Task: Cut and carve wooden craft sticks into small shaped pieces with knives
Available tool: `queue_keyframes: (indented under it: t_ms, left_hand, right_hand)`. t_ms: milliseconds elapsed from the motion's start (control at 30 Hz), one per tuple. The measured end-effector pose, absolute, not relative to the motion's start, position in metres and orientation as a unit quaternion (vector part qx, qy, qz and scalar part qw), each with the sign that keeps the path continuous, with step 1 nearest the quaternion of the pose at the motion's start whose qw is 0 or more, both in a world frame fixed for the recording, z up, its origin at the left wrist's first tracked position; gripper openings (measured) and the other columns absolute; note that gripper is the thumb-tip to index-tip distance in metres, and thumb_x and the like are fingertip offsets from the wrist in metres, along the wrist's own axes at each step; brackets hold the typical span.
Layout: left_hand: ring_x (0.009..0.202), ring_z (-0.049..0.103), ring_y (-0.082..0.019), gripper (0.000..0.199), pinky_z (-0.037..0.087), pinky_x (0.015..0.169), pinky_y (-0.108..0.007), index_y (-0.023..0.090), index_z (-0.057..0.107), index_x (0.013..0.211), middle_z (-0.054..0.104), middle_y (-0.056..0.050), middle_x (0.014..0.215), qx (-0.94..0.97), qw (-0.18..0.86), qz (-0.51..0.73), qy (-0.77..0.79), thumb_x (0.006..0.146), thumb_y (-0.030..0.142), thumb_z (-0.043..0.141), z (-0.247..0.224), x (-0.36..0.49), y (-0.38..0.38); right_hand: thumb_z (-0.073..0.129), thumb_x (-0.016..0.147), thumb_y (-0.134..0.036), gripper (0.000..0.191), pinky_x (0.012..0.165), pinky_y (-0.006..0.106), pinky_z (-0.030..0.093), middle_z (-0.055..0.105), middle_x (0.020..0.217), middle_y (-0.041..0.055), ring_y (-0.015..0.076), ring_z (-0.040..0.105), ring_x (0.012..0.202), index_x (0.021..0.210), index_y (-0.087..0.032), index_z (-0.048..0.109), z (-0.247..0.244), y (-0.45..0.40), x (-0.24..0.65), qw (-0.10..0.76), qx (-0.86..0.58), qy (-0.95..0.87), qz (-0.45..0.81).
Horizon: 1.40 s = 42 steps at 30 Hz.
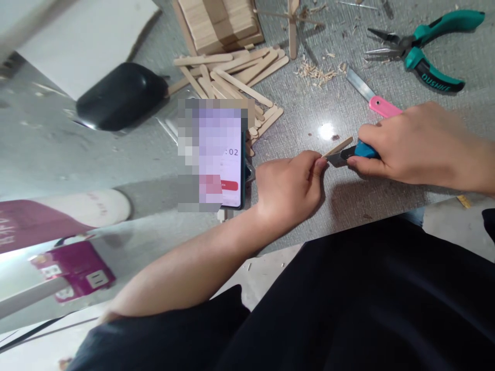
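My left hand (292, 185) is closed, pinching the lower end of a thin wooden stick (342, 145) between thumb and fingers above the tabletop. The stick slants up to the right. My right hand (398, 149) is wrapped round the blue handle of a cutting knife (365, 149). Its dark blade points left and lies close beside the stick, near my left fingertips; whether blade and stick touch is hard to tell. A pink-handled blade (382, 106) lies just above my right hand, partly hidden by it.
Loose craft sticks (232, 67) and a stack of them (220, 26) lie at the top. A phone (220, 154) is left of my left hand. Shavings (317, 72), green pliers (413, 49), a black mouse (121, 95) and a purple box (79, 268) are around. The table's front edge is near my lap.
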<state>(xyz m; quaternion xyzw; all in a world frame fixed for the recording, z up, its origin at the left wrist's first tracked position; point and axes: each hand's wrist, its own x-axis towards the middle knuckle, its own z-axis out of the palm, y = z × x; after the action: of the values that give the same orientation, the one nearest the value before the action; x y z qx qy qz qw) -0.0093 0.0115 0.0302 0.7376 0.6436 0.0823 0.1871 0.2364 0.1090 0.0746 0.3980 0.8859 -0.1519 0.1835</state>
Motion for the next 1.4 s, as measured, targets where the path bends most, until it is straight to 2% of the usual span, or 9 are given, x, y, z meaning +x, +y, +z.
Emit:
queue_keyframes:
  t_ms: [200, 333, 567, 733, 1133, 1233, 1400]
  left_hand:
    - [0.069, 0.077, -0.028, 0.048, 0.038, 0.066, -0.038, 0.021, 0.087, 0.103, 0.083, -0.011, 0.077, 0.742, 0.179, 0.060, 0.643, 0.119, 0.045, 0.048, 0.032, -0.008, 0.013]
    - [0.066, 0.074, -0.026, 0.048, 0.037, 0.065, -0.038, 0.022, 0.086, 0.100, 0.081, -0.010, 0.074, 0.754, 0.164, 0.061, 0.633, 0.119, 0.043, 0.047, 0.028, -0.009, 0.011]
    - [0.053, 0.061, -0.024, 0.046, 0.026, 0.062, -0.040, 0.020, 0.081, 0.090, 0.066, -0.007, 0.059, 0.799, 0.033, 0.113, 0.589, 0.118, 0.033, 0.047, 0.017, -0.008, 0.002]
    - [0.051, 0.058, -0.021, 0.043, 0.023, 0.060, -0.039, 0.020, 0.077, 0.086, 0.062, -0.005, 0.057, 0.807, -0.004, 0.130, 0.577, 0.118, 0.031, 0.051, 0.014, -0.006, 0.001]
    - [0.053, 0.060, -0.023, 0.040, 0.028, 0.062, -0.039, 0.021, 0.077, 0.088, 0.063, -0.006, 0.059, 0.788, 0.045, 0.110, 0.604, 0.116, 0.033, 0.051, 0.014, -0.006, 0.001]
    - [0.056, 0.065, -0.024, 0.040, 0.030, 0.062, -0.039, 0.021, 0.080, 0.093, 0.068, -0.007, 0.062, 0.778, 0.079, 0.091, 0.616, 0.116, 0.034, 0.050, 0.019, -0.007, 0.004]
    - [0.067, 0.076, -0.028, 0.040, 0.036, 0.065, -0.039, 0.022, 0.085, 0.103, 0.079, -0.010, 0.073, 0.744, 0.157, 0.035, 0.648, 0.116, 0.040, 0.052, 0.032, -0.007, 0.011]
  right_hand:
    - [0.031, 0.112, -0.086, 0.082, 0.076, 0.038, 0.025, 0.074, 0.075, 0.0097, 0.0291, 0.067, 0.076, 0.120, -0.025, 0.085, 0.071, 0.110, 0.238, 0.175, 0.395, 0.889, -0.149]
    - [0.030, 0.113, -0.084, 0.081, 0.075, 0.038, 0.026, 0.078, 0.080, 0.0107, 0.0297, 0.069, 0.079, 0.122, -0.024, 0.084, 0.073, 0.109, 0.236, 0.190, 0.392, 0.890, -0.134]
    - [0.027, 0.117, -0.081, 0.081, 0.072, 0.039, 0.024, 0.084, 0.096, 0.0143, 0.0285, 0.070, 0.080, 0.124, -0.019, 0.080, 0.079, 0.104, 0.232, 0.207, 0.381, 0.892, -0.125]
    - [0.030, 0.115, -0.084, 0.081, 0.073, 0.037, 0.031, 0.084, 0.095, 0.0132, 0.0300, 0.073, 0.083, 0.128, -0.022, 0.079, 0.076, 0.101, 0.228, 0.220, 0.406, 0.877, -0.136]
    - [0.036, 0.116, -0.077, 0.074, 0.071, 0.039, 0.029, 0.083, 0.095, 0.0172, 0.0349, 0.076, 0.082, 0.127, -0.018, 0.080, 0.084, 0.097, 0.217, 0.240, 0.425, 0.861, -0.142]
    - [0.039, 0.115, -0.078, 0.074, 0.072, 0.039, 0.029, 0.083, 0.094, 0.0160, 0.0332, 0.074, 0.082, 0.129, -0.019, 0.081, 0.082, 0.099, 0.220, 0.224, 0.424, 0.865, -0.150]
    - [0.037, 0.114, -0.081, 0.074, 0.070, 0.040, 0.023, 0.081, 0.089, 0.0120, 0.0297, 0.070, 0.078, 0.119, -0.023, 0.083, 0.076, 0.104, 0.228, 0.190, 0.404, 0.885, -0.135]
